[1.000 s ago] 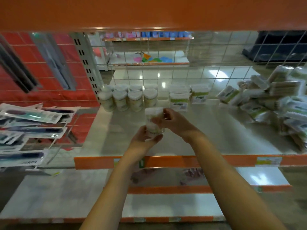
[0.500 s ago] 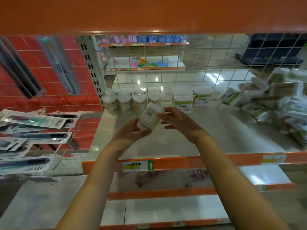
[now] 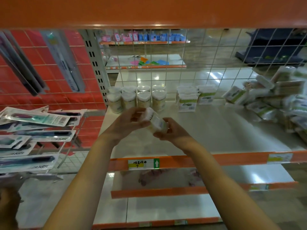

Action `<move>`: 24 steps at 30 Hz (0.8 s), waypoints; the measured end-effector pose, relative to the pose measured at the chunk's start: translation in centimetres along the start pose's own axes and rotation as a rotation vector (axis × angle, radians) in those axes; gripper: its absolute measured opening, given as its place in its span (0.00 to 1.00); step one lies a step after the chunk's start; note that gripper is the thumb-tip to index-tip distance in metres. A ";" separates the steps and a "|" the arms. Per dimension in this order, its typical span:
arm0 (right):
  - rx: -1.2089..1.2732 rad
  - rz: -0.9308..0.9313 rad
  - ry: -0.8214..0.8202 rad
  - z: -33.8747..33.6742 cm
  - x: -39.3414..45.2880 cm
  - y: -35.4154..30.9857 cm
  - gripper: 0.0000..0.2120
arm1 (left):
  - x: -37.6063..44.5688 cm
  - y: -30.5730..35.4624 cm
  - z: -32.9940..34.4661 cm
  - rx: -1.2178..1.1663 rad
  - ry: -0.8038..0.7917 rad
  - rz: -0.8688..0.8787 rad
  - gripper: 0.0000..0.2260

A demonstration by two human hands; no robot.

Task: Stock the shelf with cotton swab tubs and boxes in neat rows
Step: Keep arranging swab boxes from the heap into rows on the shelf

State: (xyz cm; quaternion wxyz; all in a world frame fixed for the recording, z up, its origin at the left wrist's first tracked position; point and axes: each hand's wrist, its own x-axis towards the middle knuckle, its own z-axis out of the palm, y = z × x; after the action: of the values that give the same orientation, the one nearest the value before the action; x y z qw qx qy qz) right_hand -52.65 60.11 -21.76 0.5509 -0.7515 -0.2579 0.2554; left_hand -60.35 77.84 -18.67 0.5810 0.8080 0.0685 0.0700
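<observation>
I hold a small clear plastic tub of cotton swabs [image 3: 155, 121] tilted on its side above the pale shelf [image 3: 216, 130], between both hands. My left hand [image 3: 127, 123] curls its fingers round the white lid end; my right hand [image 3: 171, 132] cups the bottom end from below, fingers curled round it. Behind it, at the back left of the shelf, two neat rows of upright clear heart-lidded tubs [image 3: 136, 98] stand side by side. Just right of them stand clear rectangular boxes with green labels [image 3: 194, 98]. Far right lies a loose heap of swab packs [image 3: 272, 100].
</observation>
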 end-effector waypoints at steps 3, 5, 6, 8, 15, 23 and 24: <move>-0.051 0.045 0.021 1.1 0.0 0.9 0.22 | -0.1 -0.2 0.2 0.090 -0.014 0.000 0.17; -0.083 0.052 0.028 1.6 0.2 1.0 0.22 | 0.0 -0.3 0.1 0.136 -0.026 -0.006 0.19; -0.104 0.051 0.029 1.8 0.3 1.1 0.22 | 0.0 -0.3 0.0 0.157 -0.031 -0.005 0.19; -0.136 0.048 0.036 2.4 0.7 1.1 0.22 | 0.2 -0.3 -0.5 0.203 -0.042 0.007 0.19; -0.353 0.008 0.020 4.5 3.3 0.8 0.30 | 0.9 -0.4 -4.8 0.446 0.003 0.039 0.22; -0.641 -0.082 -0.038 7.9 5.5 -0.2 0.27 | 0.6 -2.1 -9.0 0.718 -0.020 -0.033 0.24; -0.663 -0.096 -0.038 8.3 5.7 -0.2 0.27 | 0.7 -2.3 -9.3 0.727 -0.013 -0.039 0.24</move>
State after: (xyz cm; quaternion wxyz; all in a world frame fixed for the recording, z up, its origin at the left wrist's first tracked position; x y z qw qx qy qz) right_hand -53.98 69.74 -24.30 0.2830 -0.8719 -0.3722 0.1452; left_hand -61.52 87.37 -17.84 0.2576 0.9607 0.1005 0.0248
